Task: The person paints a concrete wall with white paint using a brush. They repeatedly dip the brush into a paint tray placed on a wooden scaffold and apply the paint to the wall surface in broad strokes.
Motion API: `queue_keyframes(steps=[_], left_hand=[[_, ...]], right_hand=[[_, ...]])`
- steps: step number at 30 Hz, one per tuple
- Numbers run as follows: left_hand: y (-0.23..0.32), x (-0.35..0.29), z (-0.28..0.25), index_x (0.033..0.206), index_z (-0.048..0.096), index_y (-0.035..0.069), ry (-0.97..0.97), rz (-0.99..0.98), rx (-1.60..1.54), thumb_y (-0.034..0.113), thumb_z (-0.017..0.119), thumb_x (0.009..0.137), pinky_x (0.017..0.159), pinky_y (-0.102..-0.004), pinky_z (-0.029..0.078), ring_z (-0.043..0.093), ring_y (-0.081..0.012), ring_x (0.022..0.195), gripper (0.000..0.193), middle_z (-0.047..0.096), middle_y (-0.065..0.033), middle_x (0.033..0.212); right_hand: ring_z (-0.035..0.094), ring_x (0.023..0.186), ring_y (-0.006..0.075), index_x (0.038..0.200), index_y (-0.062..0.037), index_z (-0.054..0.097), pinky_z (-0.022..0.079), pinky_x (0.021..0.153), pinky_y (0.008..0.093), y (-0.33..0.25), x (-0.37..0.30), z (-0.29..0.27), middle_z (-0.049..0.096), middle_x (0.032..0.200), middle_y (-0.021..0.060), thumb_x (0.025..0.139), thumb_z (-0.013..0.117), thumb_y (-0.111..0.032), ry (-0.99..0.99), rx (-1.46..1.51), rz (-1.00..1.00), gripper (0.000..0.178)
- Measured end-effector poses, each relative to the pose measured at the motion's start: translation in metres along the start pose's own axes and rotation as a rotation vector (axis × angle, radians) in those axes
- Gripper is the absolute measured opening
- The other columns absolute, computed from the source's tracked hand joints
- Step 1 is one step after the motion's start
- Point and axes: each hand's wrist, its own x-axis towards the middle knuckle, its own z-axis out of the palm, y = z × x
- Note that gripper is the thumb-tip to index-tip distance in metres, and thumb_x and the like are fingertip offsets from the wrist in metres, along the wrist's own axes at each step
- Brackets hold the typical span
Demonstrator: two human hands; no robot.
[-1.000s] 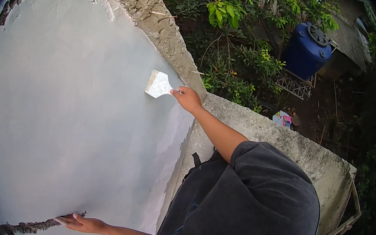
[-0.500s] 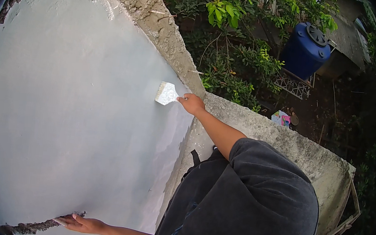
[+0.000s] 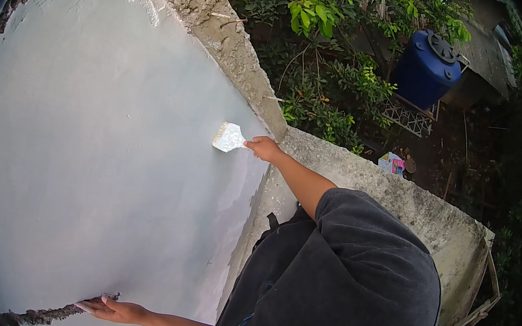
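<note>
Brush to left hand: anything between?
In the head view, mostly bare pale wall between the brush and the left hand; only the tip of a dark rough strip shows, right beside the hand.

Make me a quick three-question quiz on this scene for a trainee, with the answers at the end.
1. What does the right hand hold?
2. True or false: the left hand is clenched in a fist.
3. Which colour is the tank beside the foliage? A: red. B: blue. C: white.

Key: 1, a wide white brush. 2, false; it is open. 3, B.
</note>
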Motion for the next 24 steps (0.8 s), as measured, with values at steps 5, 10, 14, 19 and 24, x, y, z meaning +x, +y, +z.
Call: queue_keyframes(steps=[5, 10, 14, 19, 24], left_hand=[[-0.001, -0.001, -0.002, 0.148, 0.019, 0.0, 0.007, -0.032, 0.043, 0.024, 0.043, 0.097, 0.113, -0.0401, 0.027, 0.026, -0.0308, 0.141, 0.061, 0.021, -0.0199, 0.153], [0.0, -0.002, 0.0, 0.148, 0.02, 0.001, 0.006, -0.05, 0.067, 0.022, 0.043, 0.097, 0.112, -0.0402, 0.027, 0.027, -0.0303, 0.14, 0.06, 0.022, -0.0194, 0.153], [-0.001, -0.003, 0.0, 0.148, 0.02, 0.001, 0.014, -0.042, 0.064, 0.02, 0.043, 0.096, 0.112, -0.0401, 0.027, 0.027, -0.0303, 0.14, 0.06, 0.022, -0.0202, 0.153], [0.008, -0.003, 0.004, 0.148, 0.018, 0.0, 0.003, -0.036, 0.008, 0.02, 0.045, 0.097, 0.113, -0.0398, 0.026, 0.025, -0.031, 0.141, 0.061, 0.02, -0.0208, 0.154], [0.002, -0.002, 0.004, 0.148, 0.019, -0.001, -0.008, -0.033, 0.002, 0.017, 0.045, 0.096, 0.112, -0.0393, 0.026, 0.026, -0.0312, 0.141, 0.061, 0.021, -0.0211, 0.153]], right_hand=[[0.064, 0.085, 0.0289, 0.085, -0.0058, 0.067, 0.048, 0.074, 0.0395, -0.008, -0.01, -0.013, 0.067, 0.084, 0.0128, 0.081, 0.062, -0.053, 0.169, -0.43, 0.009, 0.047], [0.061, 0.071, 0.0217, 0.085, -0.0056, 0.066, 0.047, 0.067, 0.0352, -0.071, -0.022, -0.018, 0.063, 0.073, 0.0091, 0.084, 0.063, -0.049, 0.269, -0.206, -0.283, 0.044], [0.052, 0.058, 0.0125, 0.078, -0.0059, 0.061, 0.043, 0.059, 0.0295, -0.111, -0.029, -0.025, 0.055, 0.063, 0.0027, 0.087, 0.063, -0.044, -0.023, 0.1, -0.331, 0.039], [0.054, 0.059, 0.0157, 0.076, -0.0055, 0.059, 0.043, 0.059, 0.032, -0.058, -0.012, -0.01, 0.056, 0.063, 0.0038, 0.085, 0.063, -0.049, 0.025, -0.116, -0.18, 0.044], [0.064, 0.081, 0.0269, 0.089, -0.0079, 0.066, 0.048, 0.072, 0.0392, -0.006, -0.023, -0.011, 0.067, 0.083, 0.0104, 0.083, 0.06, -0.054, 0.153, -0.424, -0.045, 0.047]])
